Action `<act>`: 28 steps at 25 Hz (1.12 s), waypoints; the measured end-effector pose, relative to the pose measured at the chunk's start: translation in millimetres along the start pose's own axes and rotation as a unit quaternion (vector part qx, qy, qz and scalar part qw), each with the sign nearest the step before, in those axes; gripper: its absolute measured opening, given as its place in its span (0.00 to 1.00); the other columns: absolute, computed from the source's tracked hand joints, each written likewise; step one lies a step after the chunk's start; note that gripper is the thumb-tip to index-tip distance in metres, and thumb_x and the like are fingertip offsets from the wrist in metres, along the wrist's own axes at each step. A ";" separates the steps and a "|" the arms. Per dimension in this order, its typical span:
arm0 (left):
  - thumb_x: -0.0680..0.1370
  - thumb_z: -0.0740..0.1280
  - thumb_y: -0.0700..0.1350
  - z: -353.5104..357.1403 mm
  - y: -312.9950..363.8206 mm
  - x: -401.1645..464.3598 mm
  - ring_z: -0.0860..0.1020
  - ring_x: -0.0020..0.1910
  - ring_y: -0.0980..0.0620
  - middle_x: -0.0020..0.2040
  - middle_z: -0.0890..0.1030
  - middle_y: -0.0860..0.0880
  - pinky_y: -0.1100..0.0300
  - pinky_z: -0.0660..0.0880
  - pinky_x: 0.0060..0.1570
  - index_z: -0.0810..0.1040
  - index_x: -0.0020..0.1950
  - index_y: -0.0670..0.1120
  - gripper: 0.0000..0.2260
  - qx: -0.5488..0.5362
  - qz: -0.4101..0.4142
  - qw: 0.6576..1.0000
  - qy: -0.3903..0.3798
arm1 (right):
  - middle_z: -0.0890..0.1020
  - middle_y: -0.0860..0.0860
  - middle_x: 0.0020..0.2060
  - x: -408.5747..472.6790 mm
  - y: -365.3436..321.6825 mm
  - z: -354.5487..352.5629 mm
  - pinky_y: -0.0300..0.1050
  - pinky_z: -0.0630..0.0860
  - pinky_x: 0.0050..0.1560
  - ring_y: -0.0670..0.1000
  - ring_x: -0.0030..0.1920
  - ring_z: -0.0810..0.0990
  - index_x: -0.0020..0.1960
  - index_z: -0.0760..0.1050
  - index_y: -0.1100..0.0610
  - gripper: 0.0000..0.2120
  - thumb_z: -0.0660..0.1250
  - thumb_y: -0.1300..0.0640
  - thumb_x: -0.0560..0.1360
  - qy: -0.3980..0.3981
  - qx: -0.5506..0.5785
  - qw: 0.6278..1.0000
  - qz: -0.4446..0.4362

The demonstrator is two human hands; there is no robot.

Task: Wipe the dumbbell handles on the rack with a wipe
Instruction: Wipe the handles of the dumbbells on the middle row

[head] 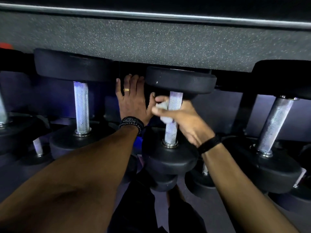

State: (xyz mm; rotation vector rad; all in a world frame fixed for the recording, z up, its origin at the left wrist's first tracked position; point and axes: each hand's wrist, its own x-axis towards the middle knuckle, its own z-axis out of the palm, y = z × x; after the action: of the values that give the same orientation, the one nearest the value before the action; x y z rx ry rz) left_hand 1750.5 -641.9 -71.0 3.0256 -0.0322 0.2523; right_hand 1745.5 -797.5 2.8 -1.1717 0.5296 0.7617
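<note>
A black dumbbell lies on the rack in the middle, and its knurled silver handle (173, 105) runs towards me. My right hand (183, 118) curls round that handle and grips a crumpled white wipe (164, 108) against its left side. My left hand (131, 98), with a ring and a beaded bracelet, rests flat with straight fingers in the gap left of the dumbbell's far head (180, 81). Another dumbbell handle (81, 106) stands to the left and a third dumbbell handle (273, 125) to the right.
Speckled dark flooring (151, 39) lies beyond the rack. A lower rack tier holds smaller dumbbells (204, 179). More black dumbbell heads (72, 64) crowd both sides. My legs in dark clothing (143, 207) show at the bottom.
</note>
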 end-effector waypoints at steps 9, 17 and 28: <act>0.79 0.56 0.53 -0.6 0.4 -0.3 0.67 0.69 0.39 0.65 0.75 0.38 0.37 0.55 0.73 0.73 0.63 0.35 0.24 -0.005 -0.004 1.000 -0.010 | 0.86 0.47 0.42 1.2 -2.0 -9.1 0.50 0.82 0.48 0.46 0.45 0.85 0.47 0.81 0.55 0.21 0.82 0.49 0.59 0.168 -0.223 0.945 -0.169; 0.78 0.57 0.53 0.2 0.8 0.5 0.68 0.68 0.38 0.64 0.76 0.38 0.37 0.56 0.72 0.75 0.62 0.35 0.23 0.001 -0.007 1.000 -0.004 | 0.74 0.45 0.28 -53.1 35.8 -29.6 0.44 0.70 0.33 0.44 0.29 0.70 0.35 0.73 0.51 0.17 0.82 0.53 0.61 0.197 -0.232 0.947 -0.107; 0.78 0.58 0.54 -0.9 1.8 0.0 0.69 0.69 0.38 0.65 0.76 0.39 0.38 0.54 0.73 0.74 0.63 0.36 0.24 -0.002 -0.010 1.000 -0.015 | 0.85 0.44 0.37 -59.9 57.5 -16.1 0.52 0.82 0.48 0.43 0.40 0.84 0.44 0.84 0.54 0.10 0.69 0.67 0.72 0.242 -0.266 0.923 -0.139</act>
State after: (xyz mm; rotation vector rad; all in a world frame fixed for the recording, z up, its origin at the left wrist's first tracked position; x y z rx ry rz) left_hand 1750.3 -643.6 -70.0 3.0243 -0.0047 0.2060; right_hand 1663.2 -816.8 5.7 -1.9226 0.5578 0.3655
